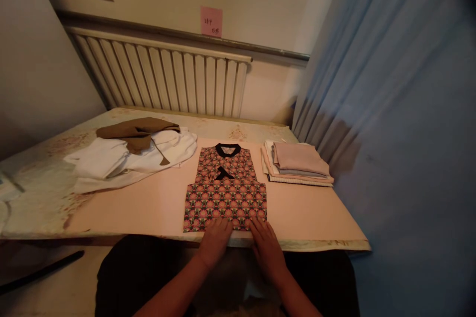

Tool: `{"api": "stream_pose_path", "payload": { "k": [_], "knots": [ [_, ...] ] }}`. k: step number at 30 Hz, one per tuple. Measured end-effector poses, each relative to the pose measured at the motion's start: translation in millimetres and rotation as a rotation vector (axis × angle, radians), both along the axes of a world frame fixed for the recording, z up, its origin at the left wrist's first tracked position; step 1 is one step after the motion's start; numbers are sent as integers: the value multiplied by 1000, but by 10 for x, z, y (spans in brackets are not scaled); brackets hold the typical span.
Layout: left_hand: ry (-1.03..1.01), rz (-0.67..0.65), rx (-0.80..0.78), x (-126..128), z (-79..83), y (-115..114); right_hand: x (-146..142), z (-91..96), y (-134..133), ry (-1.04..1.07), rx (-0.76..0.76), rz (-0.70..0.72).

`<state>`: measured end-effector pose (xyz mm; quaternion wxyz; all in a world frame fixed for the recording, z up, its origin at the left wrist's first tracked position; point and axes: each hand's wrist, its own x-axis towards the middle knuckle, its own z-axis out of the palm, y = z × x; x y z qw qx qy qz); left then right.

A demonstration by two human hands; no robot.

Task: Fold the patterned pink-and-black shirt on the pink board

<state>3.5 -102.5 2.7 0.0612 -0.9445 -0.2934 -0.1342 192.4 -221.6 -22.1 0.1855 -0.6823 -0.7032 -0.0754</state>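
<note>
A patterned shirt [238, 198] in red, orange and black lies folded on the table, its black collar [228, 150] facing away from me. Its lower part is folded up over the body, and a black strip of fabric [224, 173] shows just above that fold. My left hand [216, 237] rests on the near edge of the shirt, fingers stretched flat. To its right, my right hand [265, 241] lies on the same edge near the corner, fingers also extended. Neither hand grips anything.
A stack of folded clothes [299, 163] sits right of the shirt. To the left lie a heap of white clothes [107, 158] and a brown garment [137, 130]. A radiator [167, 77] stands behind the table [122, 215]; a blue curtain [401, 133] hangs at the right.
</note>
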Motion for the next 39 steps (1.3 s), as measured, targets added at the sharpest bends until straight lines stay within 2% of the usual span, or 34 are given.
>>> {"api": "stream_pose_path", "payload": {
  "k": [17, 31, 39],
  "knots": [
    [3, 37, -20, 13, 35, 5, 4, -50, 1, -48, 2, -7],
    [-21, 9, -23, -25, -11, 3, -10, -6, -9, -45, -7, -4],
    [-23, -54, -49, -120, -66, 63, -14, -22, -8, -41, 5, -2]
  ]
}}
